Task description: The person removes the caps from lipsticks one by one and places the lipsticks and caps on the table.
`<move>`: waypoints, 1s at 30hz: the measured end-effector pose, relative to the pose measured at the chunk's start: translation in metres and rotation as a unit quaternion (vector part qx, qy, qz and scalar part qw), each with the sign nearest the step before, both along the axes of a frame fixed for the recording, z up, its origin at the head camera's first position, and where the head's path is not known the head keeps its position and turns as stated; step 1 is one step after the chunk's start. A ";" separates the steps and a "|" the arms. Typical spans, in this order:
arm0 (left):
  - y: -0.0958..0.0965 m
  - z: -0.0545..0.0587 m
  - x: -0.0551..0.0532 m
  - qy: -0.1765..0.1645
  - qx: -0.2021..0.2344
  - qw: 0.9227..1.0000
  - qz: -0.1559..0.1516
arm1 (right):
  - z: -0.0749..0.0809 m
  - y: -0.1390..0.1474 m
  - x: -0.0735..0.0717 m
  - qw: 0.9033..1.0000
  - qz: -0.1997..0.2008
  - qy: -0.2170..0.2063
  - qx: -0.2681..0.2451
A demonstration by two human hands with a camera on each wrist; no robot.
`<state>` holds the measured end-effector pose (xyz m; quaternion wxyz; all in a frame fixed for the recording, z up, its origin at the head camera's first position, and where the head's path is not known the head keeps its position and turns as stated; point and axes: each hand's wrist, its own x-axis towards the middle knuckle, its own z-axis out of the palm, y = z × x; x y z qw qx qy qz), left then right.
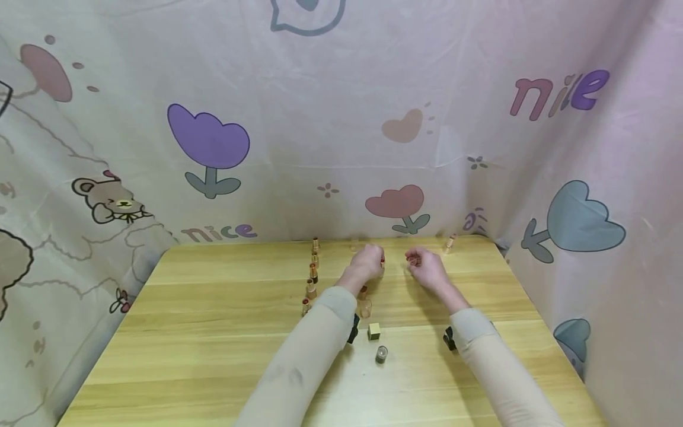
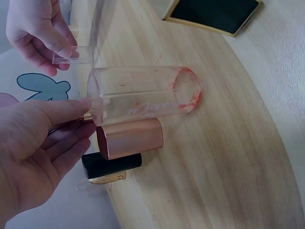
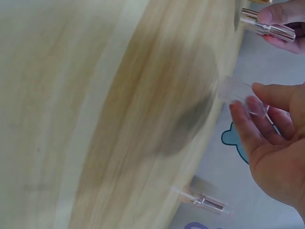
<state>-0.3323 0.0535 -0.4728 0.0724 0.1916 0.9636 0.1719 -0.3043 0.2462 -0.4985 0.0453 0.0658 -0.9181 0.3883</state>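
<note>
My left hand (image 1: 367, 262) pinches a shiny gold lipstick tube (image 3: 269, 25), best seen in the right wrist view. To its right, my right hand (image 1: 428, 271) holds a small clear plastic cap (image 3: 244, 97) between thumb and fingers, above the table's far part. In the left wrist view, a large clear cap with red smears (image 2: 143, 93) stands close by the left hand. Beside it are a rose-gold lipstick tube (image 2: 133, 138) and a black tube (image 2: 114, 164). The left fingers partly hide the held lipstick tube in that view.
A column of several lipsticks (image 1: 313, 271) stands left of the left arm. Nearer me are a small gold box (image 1: 374, 331) and a small round dark container (image 1: 381, 354). Another lipstick (image 1: 450, 244) stands at the back right, before the patterned cloth (image 1: 320, 118).
</note>
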 end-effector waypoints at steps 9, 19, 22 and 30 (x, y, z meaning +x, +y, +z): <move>-0.002 0.000 0.002 -0.008 -0.013 1.000 -0.005 | -0.005 0.000 -0.001 1.000 0.014 0.001 0.010; -0.002 -0.005 -0.002 0.001 -0.016 1.000 -0.015 | -0.006 0.001 0.000 1.000 0.019 0.003 0.012; -0.001 -0.005 -0.001 0.003 -0.020 1.000 -0.016 | -0.005 0.002 0.001 1.000 0.022 -0.006 0.012; 0.000 -0.007 0.002 0.000 -0.016 1.000 -0.017 | -0.001 0.008 0.011 1.000 0.002 0.011 -0.024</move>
